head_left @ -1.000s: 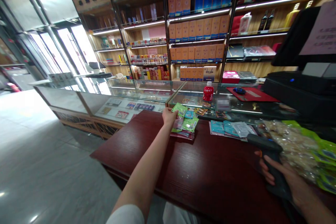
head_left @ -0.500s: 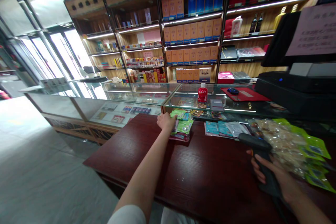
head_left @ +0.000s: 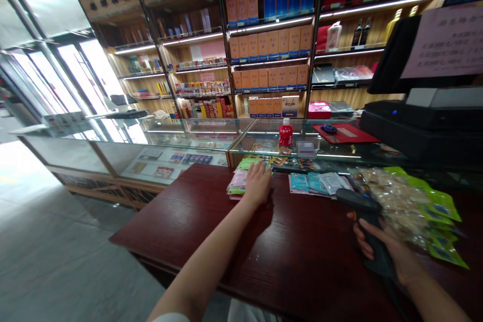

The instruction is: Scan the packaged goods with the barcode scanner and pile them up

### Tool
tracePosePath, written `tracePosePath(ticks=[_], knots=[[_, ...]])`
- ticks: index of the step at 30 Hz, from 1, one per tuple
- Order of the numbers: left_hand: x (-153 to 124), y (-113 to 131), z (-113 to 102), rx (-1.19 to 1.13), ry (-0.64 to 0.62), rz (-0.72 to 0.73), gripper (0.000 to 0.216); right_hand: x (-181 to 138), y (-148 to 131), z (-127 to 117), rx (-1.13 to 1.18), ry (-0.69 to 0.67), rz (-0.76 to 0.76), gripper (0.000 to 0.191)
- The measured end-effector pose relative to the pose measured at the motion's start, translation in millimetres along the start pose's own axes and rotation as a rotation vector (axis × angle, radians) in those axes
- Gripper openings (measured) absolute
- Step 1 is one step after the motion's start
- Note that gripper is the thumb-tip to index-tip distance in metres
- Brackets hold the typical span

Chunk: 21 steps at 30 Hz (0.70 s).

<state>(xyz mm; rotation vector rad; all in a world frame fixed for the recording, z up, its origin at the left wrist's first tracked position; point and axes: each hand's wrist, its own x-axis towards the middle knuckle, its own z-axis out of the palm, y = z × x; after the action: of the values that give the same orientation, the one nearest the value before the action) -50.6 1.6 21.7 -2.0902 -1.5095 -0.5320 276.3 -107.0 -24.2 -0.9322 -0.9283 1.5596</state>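
**Hand resting on a packet stack, scanner in the other**

The left hand (head_left: 257, 182) is lying flat, fingers loosely spread, on a small stack of packets (head_left: 238, 183) at the far edge of a dark wooden counter (head_left: 211, 221), apparently steadying it. The right hand (head_left: 390, 256) is wrapping its fingers around the grip of a black barcode scanner (head_left: 368, 226), its head pointing left toward the stack. More flat packets (head_left: 319, 182) are lying just right of the stack, and bagged snacks (head_left: 405, 201) are sitting at far right. A red bottle (head_left: 286, 135) is standing on the glass display case (head_left: 196, 133) beyond.
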Motion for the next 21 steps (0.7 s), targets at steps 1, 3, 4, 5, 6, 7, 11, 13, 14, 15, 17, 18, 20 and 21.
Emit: tracePosePath(ticks=[1, 3, 4, 5, 6, 7, 11, 13, 14, 15, 17, 18, 20, 21], knots=[[0.0, 9.3, 4.4, 0.027, -0.034, 0.101, 0.033, 0.5, 0.0, -0.5, -0.001, 0.001, 0.003, 0.035], [1.5, 25.1, 14.9, 0.101, -0.121, 0.159, 0.035, 1.9, 0.7, -2.3, -0.003, -0.001, 0.009, 0.036], [2.9, 30.9, 20.3, 0.135, -0.168, 0.156, 0.036, 2.7, 1.3, -3.4, -0.002, -0.002, 0.008, 0.036], [4.7, 35.2, 25.4, 0.159, -0.212, 0.148, 0.037, 3.3, 2.0, -4.4, 0.000, -0.004, 0.005, 0.035], [6.7, 38.1, 29.8, 0.174, -0.249, 0.142, 0.037, 3.8, 2.8, -5.4, 0.002, -0.007, 0.001, 0.035], [8.8, 39.8, 33.4, 0.180, -0.278, 0.144, 0.038, 4.2, 3.5, -6.2, 0.004, -0.010, -0.003, 0.034], [14.5, 40.0, 40.6, 0.149, -0.339, 0.169, 0.040, 4.9, 5.4, -7.7, 0.012, -0.021, -0.011, 0.033], [15.3, 39.4, 41.1, 0.154, -0.386, 0.162, 0.040, 5.0, 5.9, -8.1, 0.011, -0.027, -0.007, 0.032], [15.3, 39.2, 41.1, 0.168, -0.415, 0.158, 0.040, 5.1, 6.1, -8.3, 0.010, -0.030, -0.004, 0.032], [15.3, 39.3, 41.1, 0.186, -0.443, 0.154, 0.039, 5.2, 6.4, -8.5, 0.010, -0.032, -0.002, 0.032], [15.5, 39.7, 41.3, 0.226, -0.484, 0.142, 0.040, 5.2, 6.8, -8.5, 0.012, -0.032, -0.001, 0.031], [15.7, 40.1, 41.6, 0.242, -0.495, 0.131, 0.041, 5.2, 6.9, -8.3, 0.014, -0.032, -0.004, 0.031], [16.4, 40.8, 42.9, 0.257, -0.503, 0.102, 0.043, 4.9, 6.3, -7.4, 0.018, -0.030, -0.009, 0.031], [16.9, 41.1, 43.9, 0.258, -0.502, 0.087, 0.044, 4.7, 5.7, -6.8, 0.019, -0.027, -0.010, 0.031]])
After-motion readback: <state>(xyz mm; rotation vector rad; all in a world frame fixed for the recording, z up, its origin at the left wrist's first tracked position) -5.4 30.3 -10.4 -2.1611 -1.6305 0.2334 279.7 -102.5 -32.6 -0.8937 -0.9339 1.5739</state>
